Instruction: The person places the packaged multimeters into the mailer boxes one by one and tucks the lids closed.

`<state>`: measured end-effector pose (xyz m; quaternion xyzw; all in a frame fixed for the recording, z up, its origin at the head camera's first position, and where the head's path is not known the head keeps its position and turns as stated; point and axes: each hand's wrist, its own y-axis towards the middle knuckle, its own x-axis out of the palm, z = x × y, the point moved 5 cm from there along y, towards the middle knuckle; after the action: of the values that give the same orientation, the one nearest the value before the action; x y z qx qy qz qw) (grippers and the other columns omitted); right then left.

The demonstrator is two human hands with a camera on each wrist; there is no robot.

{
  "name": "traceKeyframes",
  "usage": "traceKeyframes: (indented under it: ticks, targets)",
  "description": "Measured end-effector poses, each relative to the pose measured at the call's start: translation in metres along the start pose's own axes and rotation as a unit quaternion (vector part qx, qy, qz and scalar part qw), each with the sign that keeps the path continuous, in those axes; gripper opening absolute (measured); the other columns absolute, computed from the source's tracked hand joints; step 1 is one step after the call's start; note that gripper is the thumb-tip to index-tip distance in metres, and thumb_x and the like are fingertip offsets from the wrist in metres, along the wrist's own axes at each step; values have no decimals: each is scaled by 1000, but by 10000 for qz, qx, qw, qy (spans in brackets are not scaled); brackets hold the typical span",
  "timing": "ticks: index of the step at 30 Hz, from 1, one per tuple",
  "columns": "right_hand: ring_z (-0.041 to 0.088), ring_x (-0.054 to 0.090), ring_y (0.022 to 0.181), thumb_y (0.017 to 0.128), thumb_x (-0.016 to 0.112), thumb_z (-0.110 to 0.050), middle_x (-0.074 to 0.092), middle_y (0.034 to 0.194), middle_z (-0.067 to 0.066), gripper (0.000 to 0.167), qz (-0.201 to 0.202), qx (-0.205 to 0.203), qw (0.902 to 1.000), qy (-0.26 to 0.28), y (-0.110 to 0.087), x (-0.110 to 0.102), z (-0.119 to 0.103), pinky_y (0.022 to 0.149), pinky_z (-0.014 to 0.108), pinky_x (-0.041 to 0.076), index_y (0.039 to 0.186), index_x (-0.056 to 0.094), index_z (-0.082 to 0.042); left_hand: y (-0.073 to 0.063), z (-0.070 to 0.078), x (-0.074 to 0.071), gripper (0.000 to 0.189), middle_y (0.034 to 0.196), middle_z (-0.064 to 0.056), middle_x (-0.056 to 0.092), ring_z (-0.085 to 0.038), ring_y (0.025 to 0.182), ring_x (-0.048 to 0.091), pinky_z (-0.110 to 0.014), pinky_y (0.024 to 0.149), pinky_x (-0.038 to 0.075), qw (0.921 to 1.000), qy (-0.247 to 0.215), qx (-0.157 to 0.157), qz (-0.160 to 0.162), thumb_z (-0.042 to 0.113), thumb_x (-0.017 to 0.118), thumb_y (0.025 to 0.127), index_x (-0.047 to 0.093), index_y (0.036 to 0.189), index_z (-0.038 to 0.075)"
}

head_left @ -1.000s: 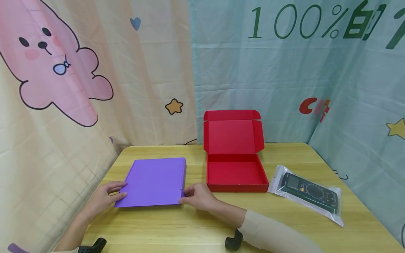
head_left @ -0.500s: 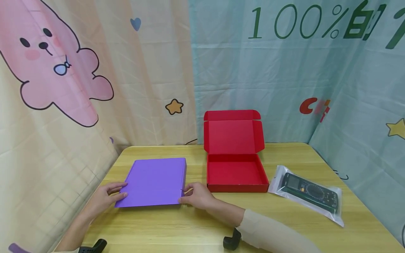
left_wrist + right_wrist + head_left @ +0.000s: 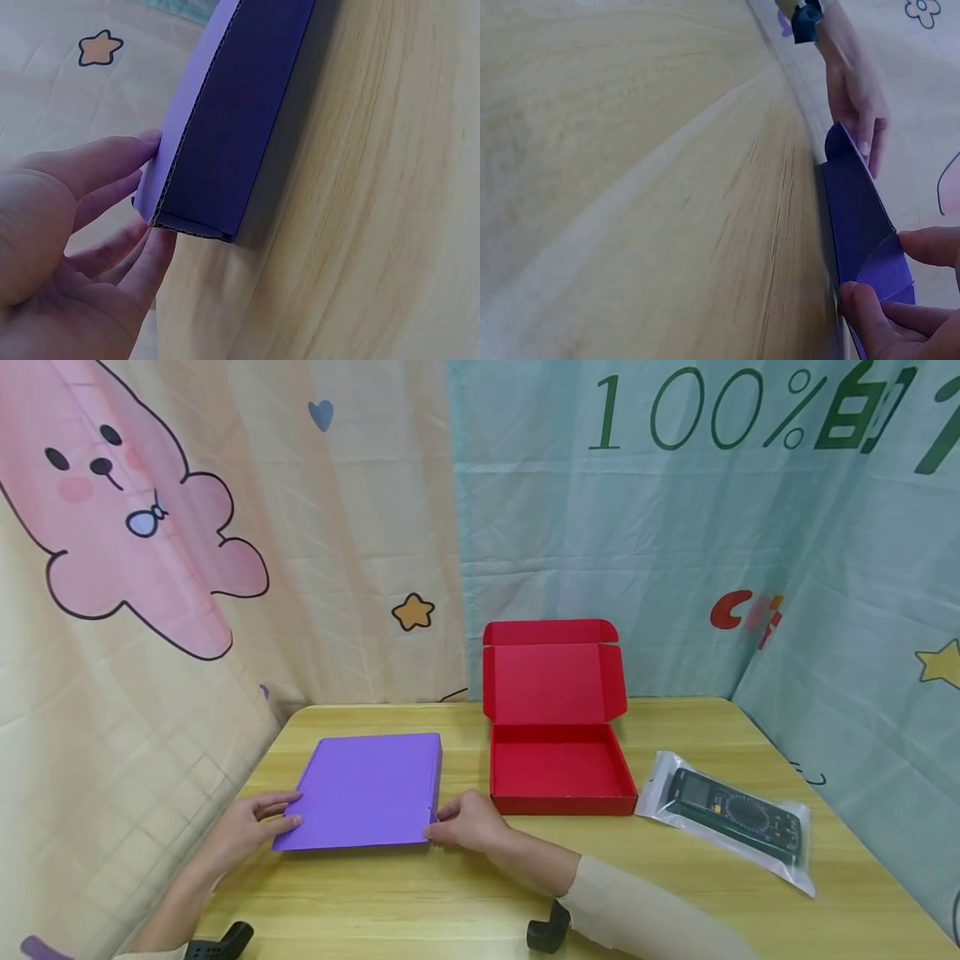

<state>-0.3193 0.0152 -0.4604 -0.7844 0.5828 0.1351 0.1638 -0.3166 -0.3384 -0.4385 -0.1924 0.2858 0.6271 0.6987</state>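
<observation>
Left hand [image 3: 243,827], right hand [image 3: 472,823], both gripping one purple box [image 3: 367,789]; one red box [image 3: 562,806], one multimeter [image 3: 731,816]

A box [image 3: 367,785] lay on the left part of the table [image 3: 375,902], with the left hand [image 3: 243,827] at its near left corner and the right hand [image 3: 472,822] at its near right corner. To the right, apart from it, sat a second box [image 3: 562,807], its lid [image 3: 543,685] standing up at the back. Further right, a multimeter [image 3: 731,814] lay inside a bag [image 3: 655,803], slanting toward the near right. A curtain [image 3: 360,543] hung behind the table.
</observation>
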Motion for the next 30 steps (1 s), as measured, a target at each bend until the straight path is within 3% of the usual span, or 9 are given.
traceKeyframes:
  ticks: [7,14,19,24,27,30]
  targets:
    - [19,72,77,85,86,-14,71,85,5,23,-161,262,9978,594,-1,3,2,78,34,60,98,78,3,1,-1,0,55,140,-32,56,-49,129,54,-14,85,48,10000,14,-29,-70,23,78,96,61,137,-9]
    - [29,75,83,86,81,0,72,89,13,16,-353,354,9840,1712,-1,8,4,79,38,62,96,73,10,1,2,-1,52,136,-32,59,-48,127,55,-14,84,48,10000,39,-8,-80,19,77,96,61,135,-11]
    - [29,76,86,87,79,3,72,91,13,16,-377,430,9810,1855,-2,8,3,79,37,62,98,73,11,2,2,-1,51,135,-28,61,-47,126,57,-16,86,48,9999,166,-5,-11,19,79,94,64,133,-10]
    - [26,75,81,86,81,-1,72,86,11,20,-332,246,9909,1277,0,6,1,76,35,62,100,74,11,2,2,-2,52,134,-28,62,-47,126,56,-16,86,48,9998,190,25,-54,21,79,95,63,134,-9]
    - [19,71,77,86,84,-11,72,83,6,25,-254,-89,9993,272,2,3,-1,72,33,61,101,76,7,2,2,-2,53,136,-28,61,-47,128,55,-14,85,47,9999,122,9,-64,23,79,95,63,135,-9]
    - [10,60,71,85,86,-21,68,79,-3,27,-145,-559,9952,-785,3,1,-5,64,28,53,97,78,2,1,1,-2,55,136,-28,61,-47,129,54,-13,85,46,10000,56,-30,-14,24,80,94,64,135,-7]
